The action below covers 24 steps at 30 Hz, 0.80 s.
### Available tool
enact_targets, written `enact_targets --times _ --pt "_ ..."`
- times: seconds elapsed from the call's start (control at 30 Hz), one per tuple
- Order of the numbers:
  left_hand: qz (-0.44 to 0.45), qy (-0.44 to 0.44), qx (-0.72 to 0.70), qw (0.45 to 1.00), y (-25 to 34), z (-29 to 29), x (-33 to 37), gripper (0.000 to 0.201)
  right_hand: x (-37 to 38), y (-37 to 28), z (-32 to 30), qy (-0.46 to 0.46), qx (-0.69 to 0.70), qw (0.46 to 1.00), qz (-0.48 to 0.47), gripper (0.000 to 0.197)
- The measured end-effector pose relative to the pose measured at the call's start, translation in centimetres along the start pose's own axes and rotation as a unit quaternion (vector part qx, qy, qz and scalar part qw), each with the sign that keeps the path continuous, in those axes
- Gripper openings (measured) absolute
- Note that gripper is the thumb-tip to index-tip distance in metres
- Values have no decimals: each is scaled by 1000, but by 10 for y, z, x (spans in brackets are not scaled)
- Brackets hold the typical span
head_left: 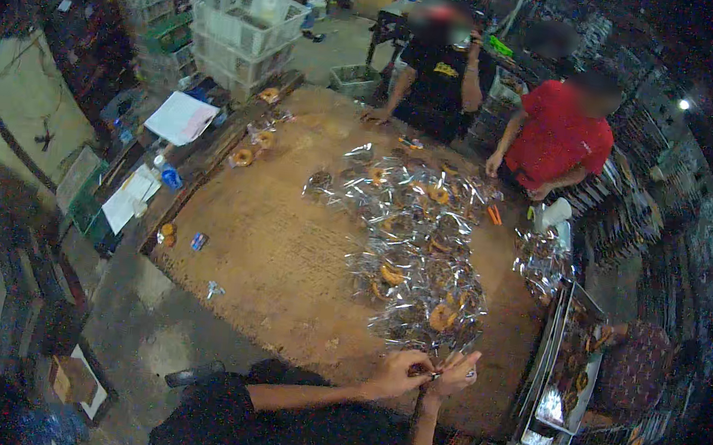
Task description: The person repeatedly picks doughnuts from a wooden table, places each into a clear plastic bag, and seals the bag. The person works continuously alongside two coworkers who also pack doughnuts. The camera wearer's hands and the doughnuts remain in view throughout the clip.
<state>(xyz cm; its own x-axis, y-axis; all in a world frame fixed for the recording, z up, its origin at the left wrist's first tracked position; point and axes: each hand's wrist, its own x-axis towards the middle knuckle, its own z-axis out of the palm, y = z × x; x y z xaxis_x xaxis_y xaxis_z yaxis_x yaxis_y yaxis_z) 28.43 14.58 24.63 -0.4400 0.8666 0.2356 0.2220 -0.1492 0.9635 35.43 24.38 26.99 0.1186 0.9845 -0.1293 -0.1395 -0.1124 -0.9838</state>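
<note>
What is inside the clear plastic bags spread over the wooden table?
The clear plastic bags on the wooden table mostly hold ring-shaped golden-brown pastries. Glare and overlapping plastic hide many bags' contents, and both hands cover the bag being handled.

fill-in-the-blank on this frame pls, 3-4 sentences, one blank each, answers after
1. Both hands, left hand and right hand, meet at the near edge of the wooden ____.
2. The ring-shaped pastries on the table lie in clear ____ bags.
3. Across the table, one person wears a black shirt and the other a ____ one.
4. At the right edge of the table stands a metal ____ holding more pastries.

Missing words: table; plastic; red; tray
</note>
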Motion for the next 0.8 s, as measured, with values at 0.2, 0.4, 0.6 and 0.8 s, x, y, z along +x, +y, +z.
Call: enact_targets --times 0.2,0.4,0.6,0.8 --pt "-137 -163 -143 967 -59 -35 19 22 -4 16 -3 -102 22 994 -22 39" --pt "-279 133 -332 891 -133 -200 22 24 6 41 -24 -133 -142 978 -81 43" --pt "-55 529 -33 847 -186 -323 36 25 -6 53 -42 -125 -164 979 12 41" --pt "-364 290 -34 884 -233 -247 20 32 -11 65 -43 -153 -254 951 -93 35"
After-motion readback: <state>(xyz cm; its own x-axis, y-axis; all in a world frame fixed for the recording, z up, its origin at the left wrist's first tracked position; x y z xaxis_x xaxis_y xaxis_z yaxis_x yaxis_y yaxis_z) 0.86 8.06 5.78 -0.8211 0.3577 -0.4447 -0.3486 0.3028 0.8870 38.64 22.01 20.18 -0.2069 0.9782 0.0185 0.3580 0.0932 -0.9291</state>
